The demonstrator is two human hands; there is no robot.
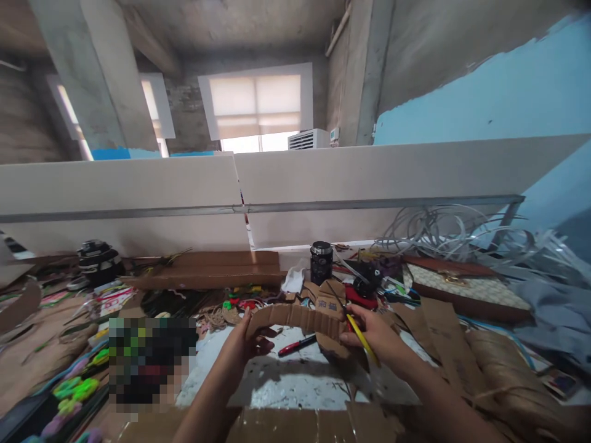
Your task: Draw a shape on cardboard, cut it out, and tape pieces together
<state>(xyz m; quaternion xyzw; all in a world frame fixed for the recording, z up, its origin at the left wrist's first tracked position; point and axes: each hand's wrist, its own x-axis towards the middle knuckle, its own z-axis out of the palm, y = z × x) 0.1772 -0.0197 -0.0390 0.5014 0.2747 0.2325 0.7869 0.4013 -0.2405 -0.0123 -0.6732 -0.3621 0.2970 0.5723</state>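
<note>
A long brown cardboard strip (295, 316), bent into an arch with several crosswise creases, spans between my hands. My left hand (247, 344) grips its left end, thumb on top and fingers curled below. At the right end, my right hand (372, 335) pinches the strip and also holds a yellow-handled tool (362, 338); a thin dark part points up and left from it, and its exact kind is unclear. Behind the strip's right part is a cardboard piece with printed characters (329, 301). Under the arch, a red and black pen (297, 346) lies on the white work surface (286, 384).
A black cylinder with a silver rim (321, 261) stands behind the strip. To the right are a patterned bag (462, 286), a big twine roll (512, 375) and coiled clear tubing (429, 227). A long cardboard tray (207, 271) and bright yarn (76, 391) lie left.
</note>
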